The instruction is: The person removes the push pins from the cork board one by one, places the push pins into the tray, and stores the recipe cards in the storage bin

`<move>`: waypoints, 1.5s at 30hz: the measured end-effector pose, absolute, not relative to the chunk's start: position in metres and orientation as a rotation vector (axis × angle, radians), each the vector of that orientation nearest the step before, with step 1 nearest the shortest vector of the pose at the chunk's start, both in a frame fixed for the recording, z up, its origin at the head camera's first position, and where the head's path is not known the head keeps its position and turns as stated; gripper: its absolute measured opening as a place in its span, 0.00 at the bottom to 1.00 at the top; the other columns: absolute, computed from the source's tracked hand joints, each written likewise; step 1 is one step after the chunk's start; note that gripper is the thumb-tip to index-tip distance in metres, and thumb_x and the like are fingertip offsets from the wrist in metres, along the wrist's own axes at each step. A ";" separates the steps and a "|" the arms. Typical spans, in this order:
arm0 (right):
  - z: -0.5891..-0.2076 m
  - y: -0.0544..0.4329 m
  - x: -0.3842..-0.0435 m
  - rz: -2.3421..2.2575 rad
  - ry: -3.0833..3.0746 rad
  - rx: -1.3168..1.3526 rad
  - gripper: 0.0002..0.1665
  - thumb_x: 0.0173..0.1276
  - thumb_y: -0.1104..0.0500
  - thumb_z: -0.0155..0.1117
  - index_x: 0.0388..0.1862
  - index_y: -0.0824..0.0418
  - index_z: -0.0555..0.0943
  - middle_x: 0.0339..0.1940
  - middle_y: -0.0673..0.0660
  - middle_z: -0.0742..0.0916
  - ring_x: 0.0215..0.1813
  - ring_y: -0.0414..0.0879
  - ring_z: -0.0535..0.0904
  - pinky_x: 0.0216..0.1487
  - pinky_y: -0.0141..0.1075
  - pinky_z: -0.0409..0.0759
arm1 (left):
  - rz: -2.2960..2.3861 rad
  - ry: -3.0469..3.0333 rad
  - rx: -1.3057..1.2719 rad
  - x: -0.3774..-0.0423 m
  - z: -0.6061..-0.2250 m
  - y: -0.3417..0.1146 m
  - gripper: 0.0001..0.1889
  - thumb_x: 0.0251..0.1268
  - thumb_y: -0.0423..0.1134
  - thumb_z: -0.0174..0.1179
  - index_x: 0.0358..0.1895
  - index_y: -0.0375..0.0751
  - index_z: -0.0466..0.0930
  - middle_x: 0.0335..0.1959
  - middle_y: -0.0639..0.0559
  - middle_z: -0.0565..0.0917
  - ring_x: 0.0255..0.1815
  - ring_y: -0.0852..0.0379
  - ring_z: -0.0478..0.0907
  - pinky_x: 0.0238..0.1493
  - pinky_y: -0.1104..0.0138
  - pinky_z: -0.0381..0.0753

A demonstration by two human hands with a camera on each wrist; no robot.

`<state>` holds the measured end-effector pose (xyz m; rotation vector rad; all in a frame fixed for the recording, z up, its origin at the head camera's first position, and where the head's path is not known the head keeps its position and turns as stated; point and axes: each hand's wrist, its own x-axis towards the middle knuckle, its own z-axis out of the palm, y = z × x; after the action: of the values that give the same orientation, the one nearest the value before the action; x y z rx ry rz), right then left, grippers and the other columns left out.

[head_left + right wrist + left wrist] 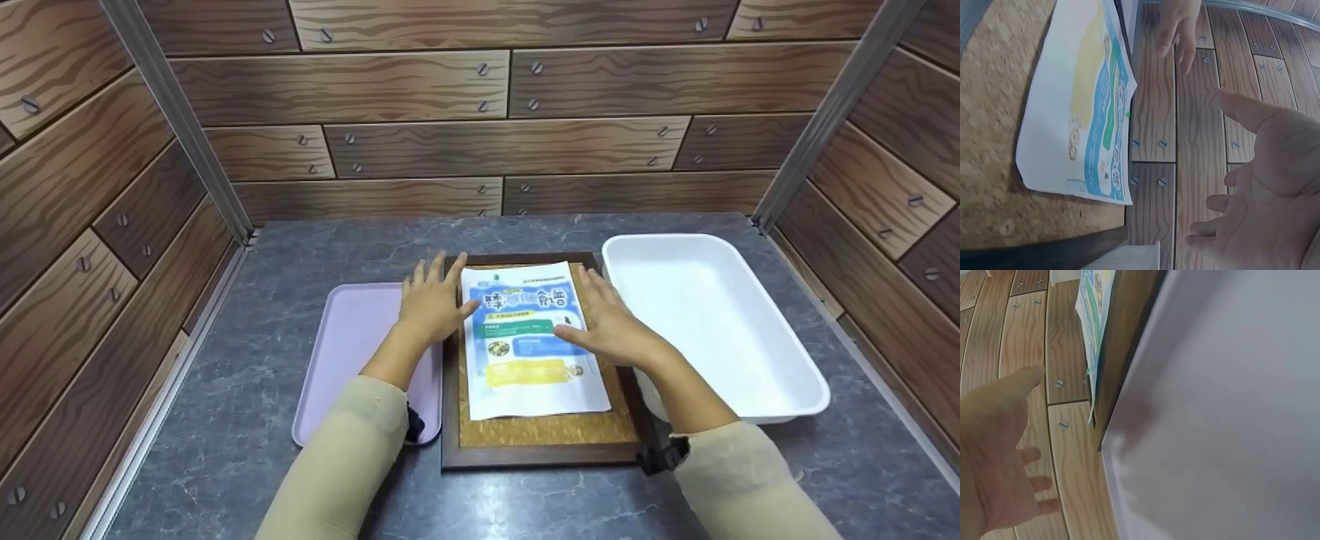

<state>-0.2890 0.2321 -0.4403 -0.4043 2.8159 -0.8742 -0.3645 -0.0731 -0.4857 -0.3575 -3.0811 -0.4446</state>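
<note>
A printed paper sheet (536, 401) with blue, green and yellow blocks lies on a cork board (555, 433) with a dark wooden frame. My left hand (435, 304) hovers over the board's left side, near the sheet's upper left edge, fingers spread and holding nothing. On the other side, my right hand (619, 330) is held above the sheet's right edge, its fingers extended. The right wrist view shows a gap between that hand (1275, 174) and the paper (1055, 124). In the left wrist view, the left palm (996, 444) also stands apart from the sheet (1092, 312).
A shallow purple tray (341, 345) lies left of the board, partly under my left forearm. Close on the right stands a deeper white tray (697, 322). All rest on a grey marbled tabletop (225, 405), enclosed by wood-patterned walls (420, 90).
</note>
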 end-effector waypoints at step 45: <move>-0.511 0.218 -0.286 -1.432 2.610 0.196 0.50 0.76 0.57 0.68 0.89 0.66 0.56 0.84 0.75 0.62 0.83 0.73 0.62 0.83 0.66 0.64 | -1.311 -2.997 -0.478 -0.404 -0.510 -0.049 0.55 0.71 0.43 0.75 0.91 0.49 0.46 0.87 0.46 0.65 0.90 0.39 0.57 0.88 0.45 0.60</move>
<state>-0.2858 0.2179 -0.5106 0.1962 2.6101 -1.4324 -0.4035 -0.0491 -0.5103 -0.4782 -2.9972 -1.3114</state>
